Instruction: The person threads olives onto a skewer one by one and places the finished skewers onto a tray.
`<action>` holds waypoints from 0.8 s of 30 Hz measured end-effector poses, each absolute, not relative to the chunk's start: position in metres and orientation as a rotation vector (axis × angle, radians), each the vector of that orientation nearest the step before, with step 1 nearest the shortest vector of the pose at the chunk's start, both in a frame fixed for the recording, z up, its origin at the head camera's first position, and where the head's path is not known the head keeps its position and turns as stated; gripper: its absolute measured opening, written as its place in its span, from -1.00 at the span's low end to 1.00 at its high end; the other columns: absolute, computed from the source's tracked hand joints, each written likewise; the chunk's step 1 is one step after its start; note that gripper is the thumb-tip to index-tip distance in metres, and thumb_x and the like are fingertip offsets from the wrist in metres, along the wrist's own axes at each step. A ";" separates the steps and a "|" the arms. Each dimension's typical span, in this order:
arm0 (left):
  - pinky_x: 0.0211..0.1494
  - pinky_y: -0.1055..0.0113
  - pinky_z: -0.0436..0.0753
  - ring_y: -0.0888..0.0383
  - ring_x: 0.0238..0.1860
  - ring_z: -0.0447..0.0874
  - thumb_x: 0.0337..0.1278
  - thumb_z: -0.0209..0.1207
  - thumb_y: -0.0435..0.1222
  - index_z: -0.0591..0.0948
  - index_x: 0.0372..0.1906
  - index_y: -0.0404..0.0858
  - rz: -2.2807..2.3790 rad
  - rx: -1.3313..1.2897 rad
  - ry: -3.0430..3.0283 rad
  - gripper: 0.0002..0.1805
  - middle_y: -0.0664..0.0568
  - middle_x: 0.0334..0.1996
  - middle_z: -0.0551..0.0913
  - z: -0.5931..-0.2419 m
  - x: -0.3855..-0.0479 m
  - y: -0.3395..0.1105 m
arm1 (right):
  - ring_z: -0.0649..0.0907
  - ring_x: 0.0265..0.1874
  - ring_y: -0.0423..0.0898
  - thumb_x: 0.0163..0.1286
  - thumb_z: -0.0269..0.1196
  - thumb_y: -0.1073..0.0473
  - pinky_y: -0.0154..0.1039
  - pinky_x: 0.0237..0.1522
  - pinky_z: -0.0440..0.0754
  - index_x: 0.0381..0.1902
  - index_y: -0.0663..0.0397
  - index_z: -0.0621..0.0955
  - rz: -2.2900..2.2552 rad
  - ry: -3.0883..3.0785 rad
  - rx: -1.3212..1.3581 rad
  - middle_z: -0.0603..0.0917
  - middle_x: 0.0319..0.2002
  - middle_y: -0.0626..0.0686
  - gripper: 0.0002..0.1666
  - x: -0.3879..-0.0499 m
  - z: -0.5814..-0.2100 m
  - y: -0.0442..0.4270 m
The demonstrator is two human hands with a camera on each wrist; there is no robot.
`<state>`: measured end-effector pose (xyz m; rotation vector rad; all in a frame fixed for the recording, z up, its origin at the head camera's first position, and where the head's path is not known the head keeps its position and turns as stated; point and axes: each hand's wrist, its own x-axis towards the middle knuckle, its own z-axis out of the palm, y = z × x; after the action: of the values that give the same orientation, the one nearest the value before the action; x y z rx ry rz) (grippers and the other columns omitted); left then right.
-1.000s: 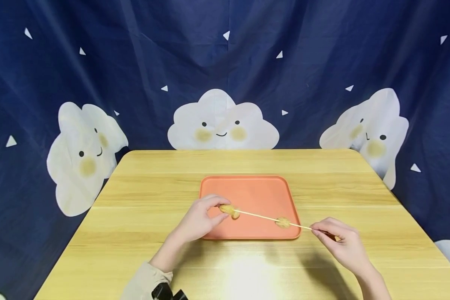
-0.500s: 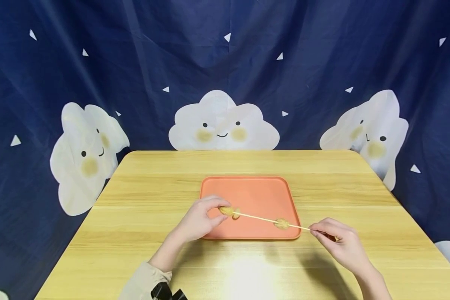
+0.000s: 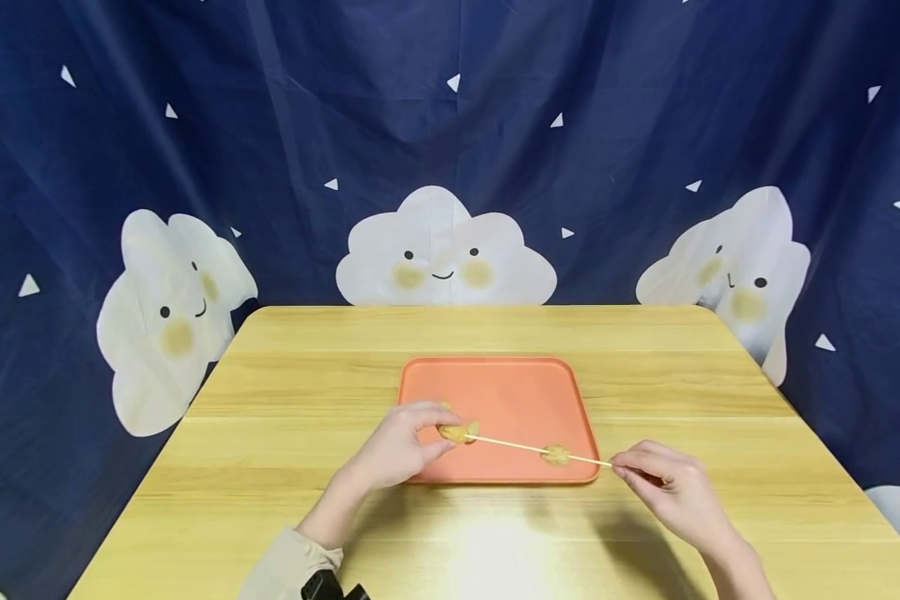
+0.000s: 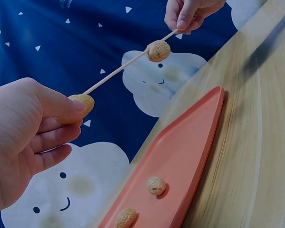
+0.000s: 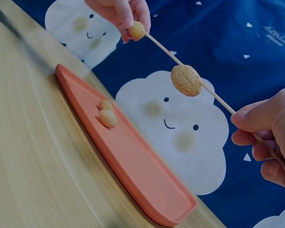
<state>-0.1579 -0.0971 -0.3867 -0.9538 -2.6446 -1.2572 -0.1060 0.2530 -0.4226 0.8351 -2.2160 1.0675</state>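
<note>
Has drawn the right grip (image 3: 669, 485) slightly toward 9 o'clock over the past second, narrowing the gap between the skewered piece (image 3: 556, 454) and the end piece (image 3: 456, 433); probably seats the stick (image 3: 510, 444) further into the latter, by a hidden amount. Pinches the stick's 3 o'clock end with that grip, nearly closed, and the end piece with the left grip (image 3: 399, 447), spread only to its width. Reaches in from 5 and 7 o'clock over the desk (image 3: 307, 379). Holds both raised above the tray (image 3: 532, 396), with two loose pieces (image 4: 156, 185) on its 9 o'clock half.
</note>
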 end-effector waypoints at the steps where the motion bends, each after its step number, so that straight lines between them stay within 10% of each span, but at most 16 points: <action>1: 0.20 -0.04 0.36 -0.10 0.12 0.47 -0.05 0.30 -0.37 0.67 -0.12 -0.23 -1.255 -0.961 -2.639 -0.71 -0.02 -0.09 0.66 -0.387 -0.158 -0.097 | 0.40 -0.63 -0.42 -0.17 0.33 0.64 -0.60 -0.67 0.33 -0.39 0.01 0.69 1.074 -2.233 0.827 0.63 -0.46 -0.09 -0.53 -0.106 -0.423 0.252; 24: 0.19 0.09 0.41 -0.01 0.08 0.51 -0.09 0.32 -0.41 0.68 -0.14 -0.28 -1.228 -1.057 -2.592 -0.70 0.01 -0.17 0.68 -0.392 -0.161 -0.092 | 0.46 -0.61 -0.38 -0.17 0.33 0.66 -0.58 -0.64 0.38 -0.40 0.02 0.69 1.110 -2.250 0.821 0.64 -0.42 -0.18 -0.52 -0.106 -0.425 0.245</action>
<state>-0.1607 -0.0917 -0.3918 -1.0566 -2.5919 -1.2285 -0.1055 0.2446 -0.4249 0.8211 -2.2496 1.1099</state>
